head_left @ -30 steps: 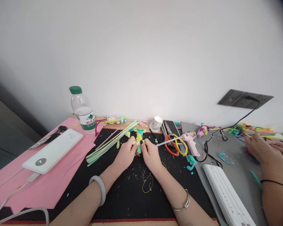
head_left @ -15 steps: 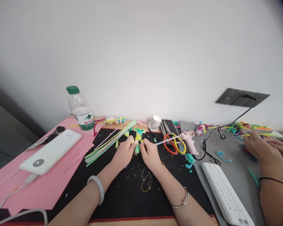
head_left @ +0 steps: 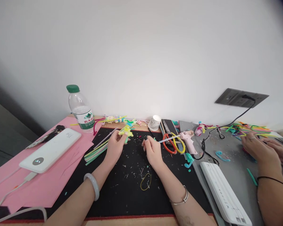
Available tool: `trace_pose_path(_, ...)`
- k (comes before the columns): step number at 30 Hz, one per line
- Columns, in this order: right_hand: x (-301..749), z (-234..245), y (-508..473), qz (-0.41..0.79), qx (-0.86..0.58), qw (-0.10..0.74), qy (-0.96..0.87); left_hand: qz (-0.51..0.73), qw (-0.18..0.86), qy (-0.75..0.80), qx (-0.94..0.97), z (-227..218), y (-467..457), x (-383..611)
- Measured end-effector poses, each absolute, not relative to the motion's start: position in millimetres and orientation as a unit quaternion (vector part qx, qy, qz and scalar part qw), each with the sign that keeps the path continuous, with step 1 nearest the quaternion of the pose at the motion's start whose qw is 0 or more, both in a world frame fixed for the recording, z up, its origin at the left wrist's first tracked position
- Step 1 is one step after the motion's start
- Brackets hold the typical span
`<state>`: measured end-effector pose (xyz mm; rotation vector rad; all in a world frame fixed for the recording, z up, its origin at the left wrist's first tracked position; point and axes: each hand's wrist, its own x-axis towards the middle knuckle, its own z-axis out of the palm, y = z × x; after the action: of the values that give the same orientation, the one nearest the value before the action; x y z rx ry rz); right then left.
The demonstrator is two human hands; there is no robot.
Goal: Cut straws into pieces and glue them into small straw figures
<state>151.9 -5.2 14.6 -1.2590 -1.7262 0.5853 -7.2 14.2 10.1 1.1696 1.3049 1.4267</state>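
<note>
My left hand [head_left: 116,144] is closed on a small yellow and green pipe-cleaner figure [head_left: 126,132], pinched between thumb and fingers above the black mat [head_left: 129,191]. To its right, my right hand [head_left: 152,149] is curled with thumb and fingertips together; whatever it may hold is too small to make out. Just beyond its knuckles a pale glue stick [head_left: 168,138] runs out of the pink glue gun [head_left: 189,142]. A bundle of green and yellow pipe cleaners [head_left: 96,155] lies behind my left hand and is partly covered by it.
Scissors with red and yellow handles [head_left: 169,143] lie near a paper cup [head_left: 155,122]. On the left stand a water bottle [head_left: 82,110] and a white power bank [head_left: 50,150]. Another power bank [head_left: 224,193] lies right, beside a co-worker's hands [head_left: 259,146]. A rubber band [head_left: 145,182] rests on the mat.
My hands have moved apart. The left carries the pipe-cleaner figure up and left, while the right has let go of it and shifted slightly right.
</note>
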Motion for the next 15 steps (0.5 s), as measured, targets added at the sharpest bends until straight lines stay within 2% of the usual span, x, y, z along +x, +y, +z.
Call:
trace_pose_path(4,151.3,13.0,-5.4,0.239,-0.502,0.443,-0.704,0.616,0.403,0.539,0.409,7.6,21.0,-14.8)
trace_pose_path(15,149.5,14.0,-6.4,0.25,-0.496,0.437,-0.708,0.613,0.491,0.479,0.392,7.2,24.6,-14.7)
